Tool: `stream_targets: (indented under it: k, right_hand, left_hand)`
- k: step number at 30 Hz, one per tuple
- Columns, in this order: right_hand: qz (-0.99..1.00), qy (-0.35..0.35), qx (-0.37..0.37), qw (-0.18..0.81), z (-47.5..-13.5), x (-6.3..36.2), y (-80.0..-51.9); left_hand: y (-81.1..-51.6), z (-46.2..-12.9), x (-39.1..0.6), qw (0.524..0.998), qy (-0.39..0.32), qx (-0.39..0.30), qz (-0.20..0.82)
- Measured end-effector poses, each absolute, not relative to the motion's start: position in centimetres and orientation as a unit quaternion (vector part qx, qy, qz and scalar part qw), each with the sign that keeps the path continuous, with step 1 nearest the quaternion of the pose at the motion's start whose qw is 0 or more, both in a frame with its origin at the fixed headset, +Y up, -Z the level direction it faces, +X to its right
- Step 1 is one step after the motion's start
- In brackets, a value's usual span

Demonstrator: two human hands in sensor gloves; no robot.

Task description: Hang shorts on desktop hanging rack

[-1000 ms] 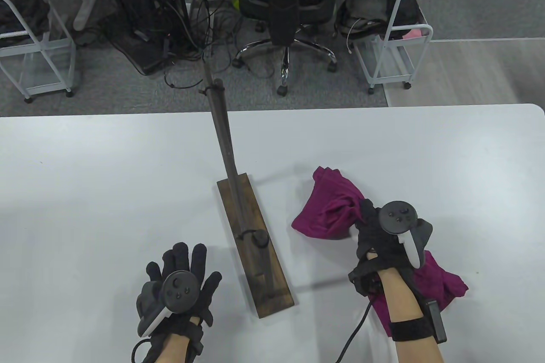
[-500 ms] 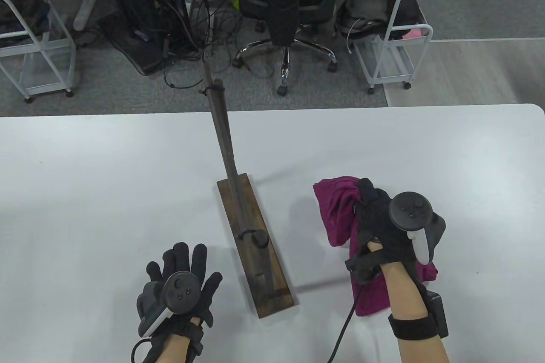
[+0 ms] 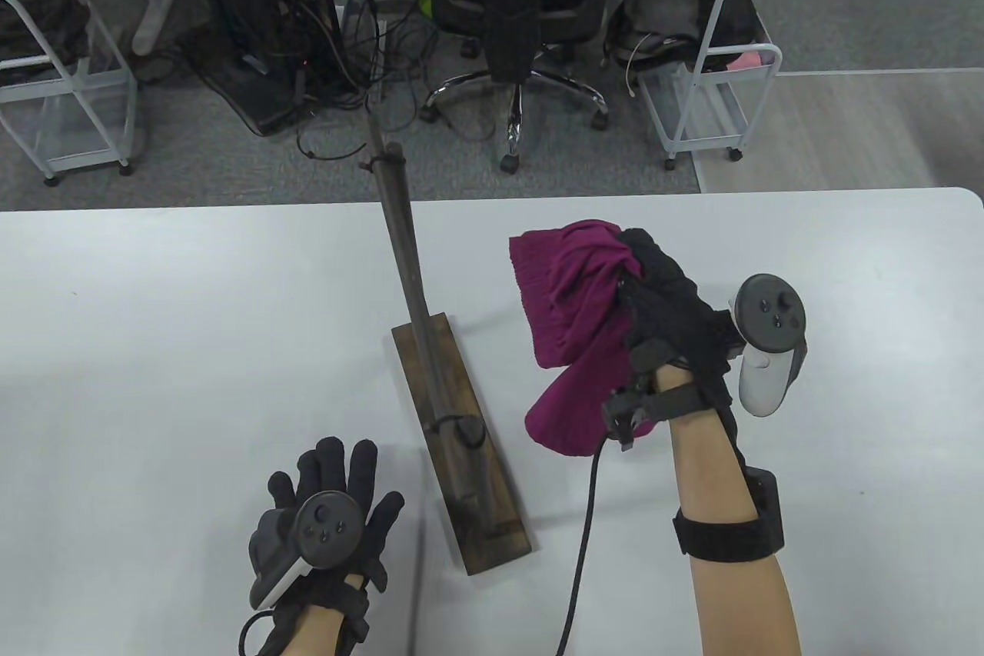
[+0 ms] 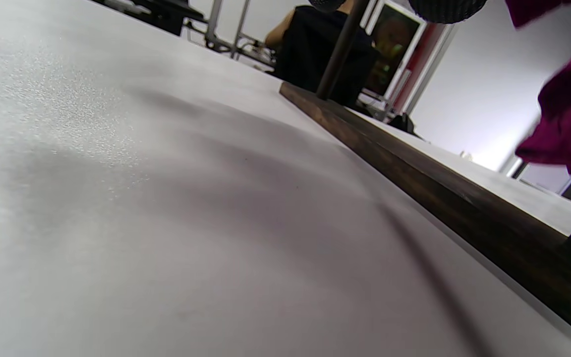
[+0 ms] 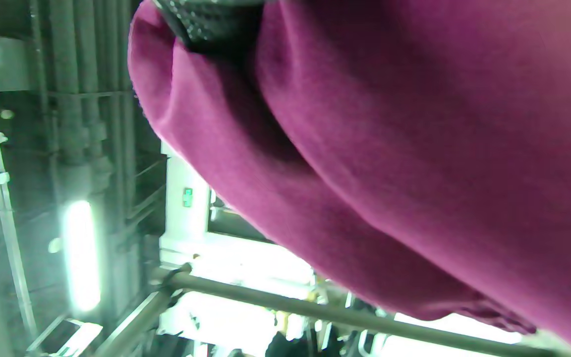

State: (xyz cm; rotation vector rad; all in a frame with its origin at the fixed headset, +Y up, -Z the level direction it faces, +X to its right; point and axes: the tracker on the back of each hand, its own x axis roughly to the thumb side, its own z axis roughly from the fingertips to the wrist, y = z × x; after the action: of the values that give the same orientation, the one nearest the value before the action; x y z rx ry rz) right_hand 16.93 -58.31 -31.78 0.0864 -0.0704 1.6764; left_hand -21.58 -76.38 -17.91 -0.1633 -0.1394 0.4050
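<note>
The right hand (image 3: 676, 310), gripping the bunched shorts (image 3: 573, 318), has lifted them clear off the table (image 3: 154, 318) toward the rack (image 3: 430, 371) near its middle, ready for hanging, while the left hand (image 3: 327, 517) stays flat, fingers spread, near the front edge.

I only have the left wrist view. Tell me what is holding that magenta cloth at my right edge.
Observer: The right hand grips the shorts, bunched and lifted off the table.
Operator: Report whether they are on the rack.
Observer: Not yet. They hang right of the rack's top bar, apart from it.
Operator: Give me the left hand.
Observer: The left hand rests flat on the table, fingers spread, left of the rack's base.
</note>
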Motion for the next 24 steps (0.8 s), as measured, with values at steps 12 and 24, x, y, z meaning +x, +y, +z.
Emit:
stream_targets:
  k: [12,24]
  right_hand:
    - [0.669,-0.051,0.140,0.728,-33.2,12.2,-48.6]
    - [0.618,-0.014,0.219,0.755,-33.3,9.2,-44.5]
  left_hand:
    - [-76.4,-17.9,-21.5,0.972,-0.071,-0.083,0.208]
    - [-76.4,-17.9,-21.4,0.970,-0.074,-0.085,0.215]
